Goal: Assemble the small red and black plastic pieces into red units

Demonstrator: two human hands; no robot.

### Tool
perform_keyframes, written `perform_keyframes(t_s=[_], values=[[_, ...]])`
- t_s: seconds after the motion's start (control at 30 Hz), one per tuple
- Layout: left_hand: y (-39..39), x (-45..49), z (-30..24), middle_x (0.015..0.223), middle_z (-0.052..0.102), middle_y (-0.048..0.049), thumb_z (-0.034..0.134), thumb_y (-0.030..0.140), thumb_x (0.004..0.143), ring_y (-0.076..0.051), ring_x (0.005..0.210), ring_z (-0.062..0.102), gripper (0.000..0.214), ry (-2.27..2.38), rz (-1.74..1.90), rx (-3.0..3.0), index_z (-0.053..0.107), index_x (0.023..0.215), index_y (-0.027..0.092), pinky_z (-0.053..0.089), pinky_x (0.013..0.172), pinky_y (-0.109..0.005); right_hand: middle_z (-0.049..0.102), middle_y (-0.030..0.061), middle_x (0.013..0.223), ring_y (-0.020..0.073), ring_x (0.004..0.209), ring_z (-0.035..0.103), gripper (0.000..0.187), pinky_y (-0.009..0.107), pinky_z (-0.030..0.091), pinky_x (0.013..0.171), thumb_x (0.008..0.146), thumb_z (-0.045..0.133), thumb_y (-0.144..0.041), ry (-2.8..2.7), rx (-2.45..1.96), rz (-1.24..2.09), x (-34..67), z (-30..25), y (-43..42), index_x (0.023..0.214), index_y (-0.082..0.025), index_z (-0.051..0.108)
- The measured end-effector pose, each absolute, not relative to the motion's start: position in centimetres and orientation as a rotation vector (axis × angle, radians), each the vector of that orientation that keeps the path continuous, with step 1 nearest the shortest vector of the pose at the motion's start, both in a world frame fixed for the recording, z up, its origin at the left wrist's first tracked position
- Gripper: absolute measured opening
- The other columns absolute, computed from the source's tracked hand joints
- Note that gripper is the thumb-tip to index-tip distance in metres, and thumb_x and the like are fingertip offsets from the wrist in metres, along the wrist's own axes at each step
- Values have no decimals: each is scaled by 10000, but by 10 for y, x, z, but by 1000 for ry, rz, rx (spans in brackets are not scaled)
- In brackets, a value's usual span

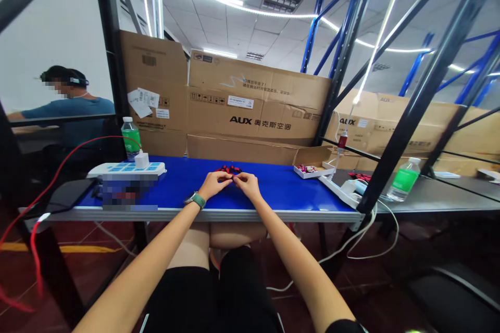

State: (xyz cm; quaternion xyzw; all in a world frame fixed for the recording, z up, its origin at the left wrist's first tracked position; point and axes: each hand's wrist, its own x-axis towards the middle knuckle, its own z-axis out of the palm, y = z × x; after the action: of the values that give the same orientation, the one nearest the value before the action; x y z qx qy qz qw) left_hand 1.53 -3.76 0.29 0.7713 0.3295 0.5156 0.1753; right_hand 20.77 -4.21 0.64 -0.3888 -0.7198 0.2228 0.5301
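Over the blue tabletop, my left hand and my right hand meet with fingertips pinched close together. Between them is a small dark piece, too small to name. Just behind the fingers lies a bunch of red and black pieces, partly covered by my hands. A green-banded watch is on my left wrist. At the table's right rear stands an open small box with red and pink bits in it.
At the left sit a white power strip with a plugged-in adapter and a green-labelled bottle. Cardboard panels wall the back. A dark post, white cables and another bottle stand right. A person sits far left.
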Motion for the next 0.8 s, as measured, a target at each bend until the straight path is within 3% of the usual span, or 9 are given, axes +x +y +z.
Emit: perform_keyframes(t_s=[0.23, 0.47, 0.8], values=[[-41, 15, 6, 939, 772, -54, 695, 341, 827, -209, 839, 727, 202, 992, 1459, 2253, 753, 944, 187, 580, 819, -322, 738, 41, 775, 210, 716, 679, 203, 306, 511, 728, 839, 596, -372, -1781, -900, 383, 203, 9, -46, 825, -221, 730], [-40, 14, 6, 962, 776, -46, 712, 332, 812, -217, 879, 726, 199, 993, 1432, 2276, 761, 959, 208, 571, 858, -333, 740, 40, 771, 212, 709, 679, 182, 310, 511, 722, 823, 606, -351, -1806, -948, 367, 205, 6, -42, 783, -219, 725], [-43, 16, 7, 1024, 761, -60, 720, 352, 808, -230, 946, 726, 245, 842, 1437, 2158, 737, 999, 198, 572, 924, -362, 711, 30, 742, 189, 704, 677, 335, 299, 548, 716, 700, 740, -505, -1597, -781, 789, 210, 5, -33, 783, -192, 657]])
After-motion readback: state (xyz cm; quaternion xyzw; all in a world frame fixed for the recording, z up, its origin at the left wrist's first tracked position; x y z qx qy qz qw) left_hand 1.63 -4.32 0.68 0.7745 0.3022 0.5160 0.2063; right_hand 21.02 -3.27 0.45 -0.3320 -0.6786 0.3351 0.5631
